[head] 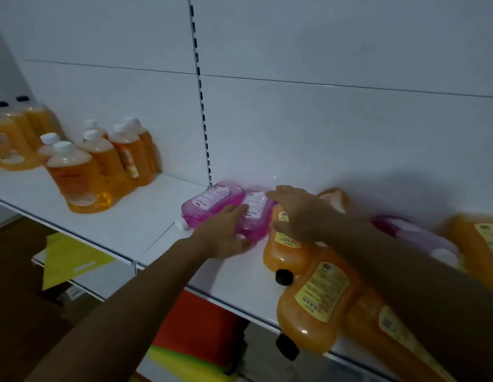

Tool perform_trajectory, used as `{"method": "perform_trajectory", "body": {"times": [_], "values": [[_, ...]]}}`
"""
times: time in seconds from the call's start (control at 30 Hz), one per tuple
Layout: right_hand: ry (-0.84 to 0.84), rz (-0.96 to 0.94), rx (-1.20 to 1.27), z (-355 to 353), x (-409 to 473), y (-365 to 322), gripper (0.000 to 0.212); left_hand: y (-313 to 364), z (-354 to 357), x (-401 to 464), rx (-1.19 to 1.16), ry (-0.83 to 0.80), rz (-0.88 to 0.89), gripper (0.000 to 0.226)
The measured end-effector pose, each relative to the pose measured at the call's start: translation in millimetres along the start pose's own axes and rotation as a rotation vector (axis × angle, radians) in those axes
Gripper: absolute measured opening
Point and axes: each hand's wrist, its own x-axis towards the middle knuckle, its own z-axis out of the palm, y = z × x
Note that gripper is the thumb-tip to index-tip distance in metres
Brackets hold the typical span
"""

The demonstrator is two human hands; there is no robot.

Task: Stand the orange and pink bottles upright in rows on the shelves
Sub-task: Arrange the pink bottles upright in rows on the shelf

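Two pink bottles lie flat side by side on the white shelf (124, 216): the left one (209, 202) and the right one (255, 213). My left hand (226, 232) grips the near end of the right pink bottle. My right hand (297, 213) hovers with spread fingers over that bottle's far end and over a lying orange bottle (283, 244). More orange bottles (319, 301) lie on their sides at the shelf's front right, partly under my right forearm. A group of orange bottles with white caps (102, 164) stands upright at the left.
Larger orange bottles with black caps (13, 133) stand at the far left. Another pink bottle (413, 232) and an orange one (479, 241) lie at the far right. Yellow (71, 257) and red (201, 326) items sit on the lower shelf. A slotted upright (201, 106) divides the back wall.
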Motion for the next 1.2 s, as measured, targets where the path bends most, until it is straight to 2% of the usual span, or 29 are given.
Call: {"method": "perform_trajectory", "body": {"times": [0.1,0.2,0.3,0.37,0.43,0.5,0.6,0.7,0.77,0.83,0.9,1.03,1.2], "values": [[-0.048,0.002,-0.104,16.4,13.3,-7.3,0.077,-6.0,11.9,6.9,0.014,0.002,0.023,0.105],[-0.071,0.016,-0.164,24.5,18.1,-10.8,0.074,-9.6,18.5,10.3,-0.027,0.071,0.079,0.1],[-0.047,0.009,-0.151,28.7,21.2,-10.6,0.073,-15.1,15.1,12.0,-0.178,0.098,0.096,0.094],[-0.012,0.003,-0.108,30.7,21.3,-11.2,0.081,-15.9,6.9,11.5,-0.358,0.163,0.069,0.092],[0.057,-0.008,-0.026,29.6,20.6,-15.4,0.091,-15.9,-5.6,11.2,-0.495,0.229,0.008,0.083],[0.176,-0.052,0.093,25.3,21.2,-23.0,0.093,-15.0,-19.9,11.7,-0.547,0.281,-0.034,0.063],[0.392,-0.165,0.235,14.4,23.8,-36.8,0.078,-7.0,-41.4,8.8,-0.483,0.393,-0.011,0.037],[0.531,-0.229,0.311,-4.5,20.4,-46.2,0.058,7.7,-59.9,5.4,-0.528,0.486,0.024,0.02],[0.603,-0.242,0.329,-16.8,16.3,-44.2,0.052,17.6,-70.8,2.3,-0.592,0.527,0.076,0.025],[0.672,-0.201,0.388,-29.2,10.4,-37.7,0.049,24.5,-76.4,0.8,-0.685,0.527,0.147,0.039],[0.721,-0.094,0.479,-43.7,0.0,-28.9,0.05,31.4,-73.3,3.7,-0.751,0.461,0.222,0.053],[0.782,0.032,0.629,-69.5,-35.3,-1.9,0.045,64.9,-51.1,16.1,-0.699,0.271,0.298,0.077],[0.864,0.108,0.683,-85.3,-102.2,44.3,0.043,141.4,-30.0,30.5,-0.636,0.279,0.48,0.07]]}}
